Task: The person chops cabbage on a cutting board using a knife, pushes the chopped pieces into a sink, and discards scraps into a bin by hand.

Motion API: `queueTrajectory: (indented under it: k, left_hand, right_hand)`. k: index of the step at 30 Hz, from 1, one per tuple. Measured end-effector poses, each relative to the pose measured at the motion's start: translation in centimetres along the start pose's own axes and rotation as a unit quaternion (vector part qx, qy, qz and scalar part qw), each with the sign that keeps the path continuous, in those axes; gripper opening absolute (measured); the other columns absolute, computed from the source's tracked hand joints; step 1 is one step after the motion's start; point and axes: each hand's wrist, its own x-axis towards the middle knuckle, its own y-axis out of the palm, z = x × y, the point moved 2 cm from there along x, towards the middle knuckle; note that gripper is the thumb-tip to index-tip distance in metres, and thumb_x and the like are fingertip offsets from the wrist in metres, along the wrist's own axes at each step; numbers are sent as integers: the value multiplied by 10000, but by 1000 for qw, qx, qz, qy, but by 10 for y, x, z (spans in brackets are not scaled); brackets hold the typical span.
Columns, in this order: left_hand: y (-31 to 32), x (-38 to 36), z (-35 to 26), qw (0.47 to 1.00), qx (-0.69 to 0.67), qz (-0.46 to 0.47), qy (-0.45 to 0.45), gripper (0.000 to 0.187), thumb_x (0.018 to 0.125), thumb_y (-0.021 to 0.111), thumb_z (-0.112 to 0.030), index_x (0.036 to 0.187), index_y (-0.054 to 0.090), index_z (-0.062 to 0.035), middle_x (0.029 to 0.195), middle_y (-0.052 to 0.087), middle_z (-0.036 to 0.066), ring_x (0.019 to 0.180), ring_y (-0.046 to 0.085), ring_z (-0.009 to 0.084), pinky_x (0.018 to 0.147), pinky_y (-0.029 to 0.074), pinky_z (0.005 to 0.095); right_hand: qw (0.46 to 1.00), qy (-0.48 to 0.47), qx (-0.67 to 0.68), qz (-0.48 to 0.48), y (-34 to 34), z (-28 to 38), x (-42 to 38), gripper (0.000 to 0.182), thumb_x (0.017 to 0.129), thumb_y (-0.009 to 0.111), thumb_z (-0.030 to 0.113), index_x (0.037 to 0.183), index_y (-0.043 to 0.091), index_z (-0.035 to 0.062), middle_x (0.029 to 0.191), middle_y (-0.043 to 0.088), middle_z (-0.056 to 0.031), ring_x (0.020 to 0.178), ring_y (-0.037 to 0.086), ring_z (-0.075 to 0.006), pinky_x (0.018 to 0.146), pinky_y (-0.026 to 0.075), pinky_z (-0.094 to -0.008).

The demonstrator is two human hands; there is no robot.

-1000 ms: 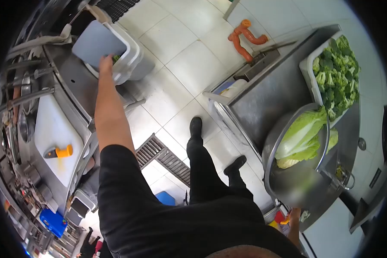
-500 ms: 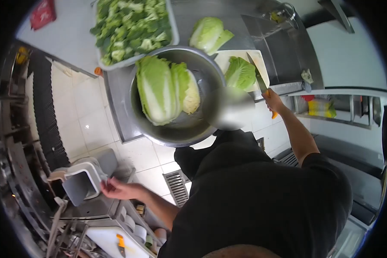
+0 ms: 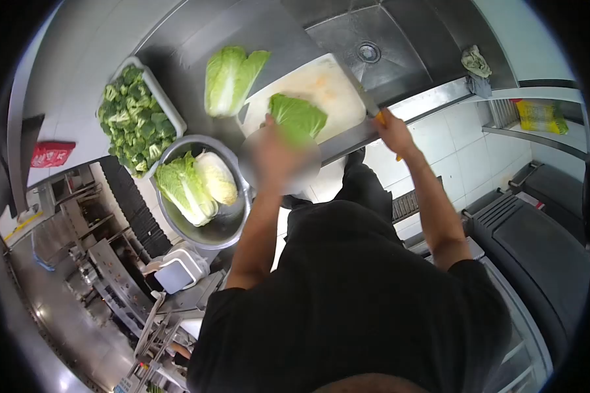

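A green napa cabbage piece [image 3: 297,116] lies on the white cutting board [image 3: 337,88]. My left hand [image 3: 273,147] is at its left edge, a fingertip against the leaves, while a blurred patch hides most of the fingers. My right hand [image 3: 394,133] is closed around the orange handle of a knife [image 3: 370,103], whose blade lies along the board's right edge, apart from the cabbage. Behind the board's left corner rests a whole napa cabbage [image 3: 229,82] on the steel counter.
To the left, a steel bowl [image 3: 224,237] holds two napa cabbages [image 3: 185,190]. Beyond it stands a white tub [image 3: 160,98] of broccoli florets [image 3: 132,118]. A sink [image 3: 390,39] is behind the board, with a crumpled cloth [image 3: 475,62] on its right rim.
My left hand has come from beside the bin at lower left to the cabbage piece on the board. The view has turned, and the knife stays in my right hand.
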Motion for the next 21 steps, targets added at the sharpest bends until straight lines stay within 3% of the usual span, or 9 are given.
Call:
queueTrajectory:
  k: [2,3,5,8,12,16,19,21]
  left_hand:
    - [8,12,-11,999,32,25,-32,1338,632,946,-487,1626,178,-28,1466,491,273,1346,501,430,1110,458,525]
    - [12,18,-16,999,32,30,-11,1326,633,945,-473,1629,183,-42,1453,506,267,1336,511,427,1103,461,527]
    - [16,28,-20,998,31,40,31,1303,636,944,-445,1634,194,-71,1428,535,253,1316,531,421,1088,467,530]
    - [5,54,-46,990,67,2,123,1256,644,939,-402,1634,225,-106,1393,568,236,1283,556,416,1083,465,523]
    - [2,107,-74,985,63,21,162,1193,648,929,-380,1624,283,-150,1478,518,197,1374,507,405,1144,414,539]
    - [2,123,-74,979,56,104,169,1270,631,942,-444,1641,237,-132,1558,445,210,1432,451,409,1170,385,565]
    - [1,122,-74,977,69,58,193,1344,606,951,-532,1647,205,-123,1563,438,214,1439,442,410,1173,375,578]
    - [-4,115,-79,977,50,-23,208,1225,660,923,-555,1609,290,-109,1530,459,218,1424,451,412,1164,382,565]
  right_hand:
    - [1000,-5,-7,-1,2,0,-2,369,1017,615,344,1159,555,9,982,712,-312,957,684,-509,834,535,-580]
    - [999,-24,-5,-26,12,-9,1,356,1017,619,328,1171,536,18,937,717,-298,912,695,-504,768,545,-582]
    - [1000,5,0,26,8,1,0,297,1037,577,293,1142,505,24,950,720,-292,939,691,-501,828,541,-593]
    - [1000,-11,11,27,11,-3,8,271,1040,571,270,1132,488,29,934,723,-283,924,694,-504,818,543,-600]
    - [999,-12,11,32,2,-2,13,254,1033,583,258,1119,492,37,921,725,-280,913,698,-507,814,543,-609]
    - [999,-11,-4,43,-4,3,8,247,1032,586,251,1117,500,36,915,726,-280,914,702,-501,818,542,-611]
    - [998,8,-18,56,-15,14,8,251,1034,584,258,1127,510,36,947,729,-279,936,709,-482,819,547,-598]
    - [998,17,-33,53,-26,24,5,255,1038,579,265,1136,513,39,964,729,-275,943,713,-468,815,551,-588]
